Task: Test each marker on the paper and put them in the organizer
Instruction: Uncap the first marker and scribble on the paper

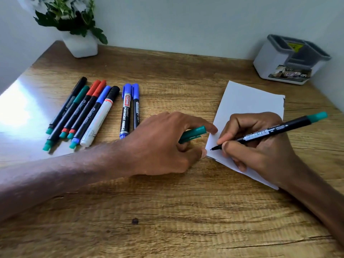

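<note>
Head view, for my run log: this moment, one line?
right hand: grips marker, tip on paper | left hand: holds cap | other markers: capped, on table

Uncapped green marker [270,132], tip on white paper [245,101]; capped markers [93,112] lie at left.

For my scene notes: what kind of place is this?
Probably a home desk or study corner: a wooden table against a wall, a row of markers, a desk organizer and a potted plant.
</note>
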Demonstrator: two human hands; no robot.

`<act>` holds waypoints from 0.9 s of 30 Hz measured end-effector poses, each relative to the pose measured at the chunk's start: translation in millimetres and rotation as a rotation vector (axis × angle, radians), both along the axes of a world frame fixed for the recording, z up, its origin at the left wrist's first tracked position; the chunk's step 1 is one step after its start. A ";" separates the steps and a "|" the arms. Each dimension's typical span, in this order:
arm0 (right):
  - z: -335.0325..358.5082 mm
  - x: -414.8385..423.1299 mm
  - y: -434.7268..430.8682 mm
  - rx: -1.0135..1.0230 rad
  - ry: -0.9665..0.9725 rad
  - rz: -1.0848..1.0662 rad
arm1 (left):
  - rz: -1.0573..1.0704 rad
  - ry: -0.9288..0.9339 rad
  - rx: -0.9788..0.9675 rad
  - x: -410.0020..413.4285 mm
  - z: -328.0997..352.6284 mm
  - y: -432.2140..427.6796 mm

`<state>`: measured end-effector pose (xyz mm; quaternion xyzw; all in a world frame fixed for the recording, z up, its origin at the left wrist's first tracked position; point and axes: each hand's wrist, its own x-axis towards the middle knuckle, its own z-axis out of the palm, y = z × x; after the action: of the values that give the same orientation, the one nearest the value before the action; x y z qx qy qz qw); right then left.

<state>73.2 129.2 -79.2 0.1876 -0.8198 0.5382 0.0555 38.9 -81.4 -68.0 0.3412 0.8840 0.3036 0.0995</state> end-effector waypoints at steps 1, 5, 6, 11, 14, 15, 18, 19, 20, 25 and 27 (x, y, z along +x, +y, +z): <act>0.0 -0.3 0.2 0.002 0.001 0.003 | 0.005 -0.002 -0.003 -0.1 0.5 -0.1; 0.0 -0.5 0.3 -0.029 -0.016 0.027 | 0.029 0.027 -0.020 3.1 0.2 0.5; -0.1 -0.4 0.7 -0.040 -0.025 0.036 | 0.037 0.048 -0.024 4.6 -0.9 0.8; 0.0 1.6 6.0 -0.071 -0.089 0.078 | 0.084 0.119 -0.026 14.2 -6.0 0.4; 0.1 0.1 7.7 -0.079 -0.117 0.082 | 0.115 0.135 -0.018 18.2 -6.2 -0.1; 1.0 -0.3 7.4 -0.084 -0.126 0.095 | 0.123 0.129 -0.020 19.0 -5.5 -0.2; 2.0 1.0 6.1 -0.076 -0.116 0.112 | 0.140 0.118 -0.032 20.9 -4.1 0.0; 2.0 1.9 5.4 -0.072 -0.106 0.108 | 0.144 0.120 -0.041 20.9 -3.8 0.4; 1.9 2.6 4.7 -0.066 -0.094 0.105 | 0.146 0.117 -0.050 20.8 -3.8 0.6; 3.8 5.7 3.3 0.039 0.005 0.065 | 0.119 0.100 -0.076 16.0 -3.3 0.7; 3.8 5.7 3.0 0.080 0.051 0.043 | 0.109 0.099 -0.074 14.7 -4.1 -0.4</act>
<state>78.9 132.2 -75.4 0.2212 -0.8348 0.5009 0.0572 53.6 -81.8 -72.1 0.3034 0.9157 0.2586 0.0516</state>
